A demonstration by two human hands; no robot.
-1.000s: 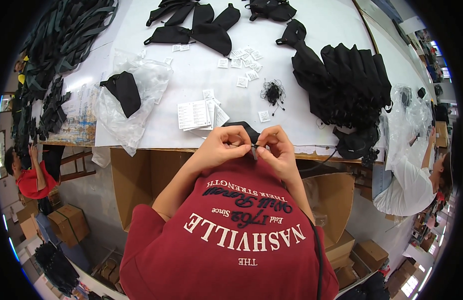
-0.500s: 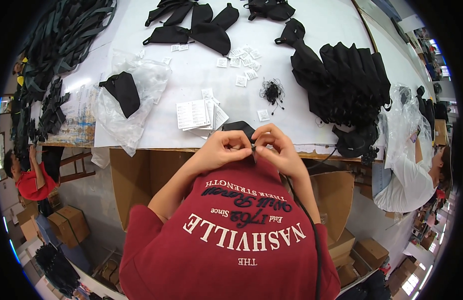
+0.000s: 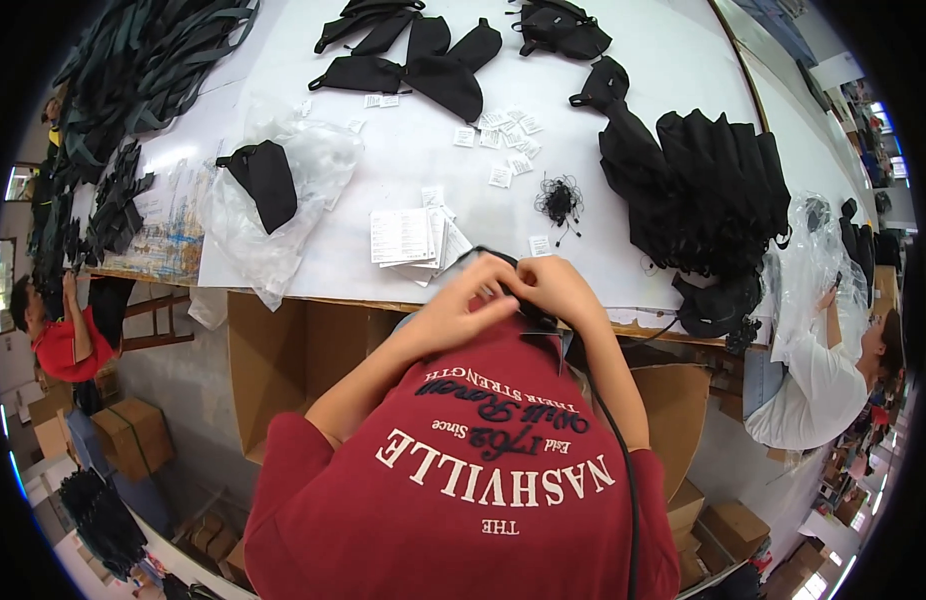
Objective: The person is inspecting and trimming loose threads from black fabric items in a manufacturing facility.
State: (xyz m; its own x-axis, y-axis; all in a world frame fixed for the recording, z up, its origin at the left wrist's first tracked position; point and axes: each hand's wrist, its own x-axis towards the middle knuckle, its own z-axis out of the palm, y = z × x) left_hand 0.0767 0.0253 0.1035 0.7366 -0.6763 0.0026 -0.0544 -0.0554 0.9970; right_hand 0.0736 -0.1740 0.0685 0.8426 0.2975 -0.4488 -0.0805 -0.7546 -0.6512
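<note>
Close to my body at the table's near edge, a black fabric pouch (image 3: 536,318) shows partly beneath my hands. My right hand (image 3: 556,288) is closed on it from above, its fingertips turned down and largely hidden. My left hand (image 3: 476,290) is beside it, slightly blurred, with fingers and thumb curled toward the right fingertips; whatever they pinch is too small to make out. Just beyond lie a stack of white printed cards (image 3: 399,238), small white labels (image 3: 500,177) and a tangle of thin black cords (image 3: 560,200).
At right is a row of black pouches (image 3: 698,185); more pouches (image 3: 441,80) lie at the far side. One pouch (image 3: 263,185) rests on clear plastic bags (image 3: 308,165) at left. Black straps (image 3: 148,80) are heaped far left. Open cardboard boxes (image 3: 273,360) stand under the edge. Other people sit on both sides.
My right hand has turned over so its back faces up, and both hands have drawn together over the pouch. The whole view has shifted slightly.
</note>
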